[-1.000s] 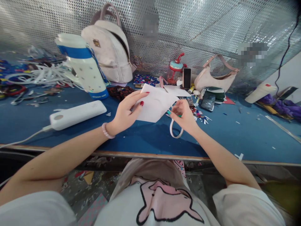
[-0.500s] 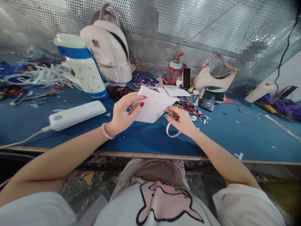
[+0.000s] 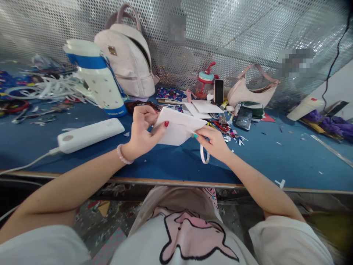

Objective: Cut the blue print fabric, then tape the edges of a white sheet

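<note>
A white sheet (image 3: 178, 127), stiff like card or folded paper, is tilted above the blue table. My left hand (image 3: 145, 127) grips its left edge, thumb on the near face and the other fingers behind. At the sheet's right side, my right hand (image 3: 211, 141) pinches a narrow white strip (image 3: 204, 154) between thumb and fingers. One end of the strip lies against the sheet; the rest curls down in a loop below my right hand. Behind the sheet lie more white sheets (image 3: 206, 106), partly covered by it.
A white power bank-like device (image 3: 91, 135) with a cable lies left, before a large blue-and-white bottle (image 3: 96, 79). A backpack (image 3: 127, 62), a red-lidded cup (image 3: 204, 84), a phone (image 3: 218, 92) and a handbag (image 3: 252, 90) stand along the back. Scraps (image 3: 233, 136) lie right of centre.
My left fingers have moved from the sheet's front face to behind its edge. The sheet's top has dropped slightly. The strip's loop has swung narrower as my right hand shifted on it.
</note>
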A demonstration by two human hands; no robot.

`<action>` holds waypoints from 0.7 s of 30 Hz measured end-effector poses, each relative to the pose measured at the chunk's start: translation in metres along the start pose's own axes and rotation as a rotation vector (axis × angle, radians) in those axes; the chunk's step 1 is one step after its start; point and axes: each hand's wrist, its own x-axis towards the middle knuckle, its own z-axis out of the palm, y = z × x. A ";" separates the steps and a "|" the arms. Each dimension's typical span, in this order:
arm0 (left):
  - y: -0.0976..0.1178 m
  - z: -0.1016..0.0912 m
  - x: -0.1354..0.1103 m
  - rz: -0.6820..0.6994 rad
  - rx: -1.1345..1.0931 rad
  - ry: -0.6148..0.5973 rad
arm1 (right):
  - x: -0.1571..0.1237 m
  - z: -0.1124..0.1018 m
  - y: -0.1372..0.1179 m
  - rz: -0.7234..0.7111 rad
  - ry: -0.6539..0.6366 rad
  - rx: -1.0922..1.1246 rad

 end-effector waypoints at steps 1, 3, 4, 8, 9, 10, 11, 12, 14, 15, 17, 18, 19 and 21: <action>0.001 -0.001 0.000 0.002 -0.006 -0.014 | 0.000 0.000 0.000 -0.003 -0.002 0.000; 0.003 -0.004 0.001 0.031 0.030 -0.043 | 0.000 0.000 0.000 -0.003 -0.006 -0.003; 0.004 -0.005 0.002 0.054 0.073 -0.057 | -0.001 0.000 0.000 -0.001 -0.009 -0.006; 0.006 -0.009 0.004 0.098 0.235 -0.095 | -0.001 0.000 0.000 -0.020 -0.001 0.000; 0.007 -0.009 0.005 0.105 0.244 -0.093 | -0.001 0.000 -0.001 -0.028 0.003 0.002; 0.007 -0.009 0.005 0.116 0.244 -0.091 | 0.000 -0.001 -0.001 -0.036 0.007 0.004; 0.007 -0.010 0.005 0.130 0.242 -0.089 | 0.000 -0.001 -0.001 -0.044 0.012 0.005; 0.007 -0.010 0.006 0.146 0.240 -0.089 | 0.000 -0.001 -0.002 -0.051 0.018 0.007; 0.008 -0.010 0.006 0.174 0.250 -0.089 | 0.000 -0.002 -0.003 -0.061 0.026 0.012; 0.008 -0.010 0.006 0.181 0.261 -0.089 | 0.000 -0.002 -0.003 -0.064 0.029 0.017; 0.009 -0.011 0.006 0.189 0.279 -0.086 | 0.000 -0.003 -0.004 -0.073 0.033 0.029; 0.009 -0.011 0.006 0.193 0.283 -0.084 | 0.000 -0.004 -0.004 -0.076 0.034 0.033; 0.009 -0.011 0.006 0.196 0.286 -0.081 | 0.001 -0.004 -0.004 -0.079 0.034 0.036; 0.009 -0.011 0.006 0.206 0.295 -0.072 | 0.001 -0.005 -0.006 -0.083 0.033 0.037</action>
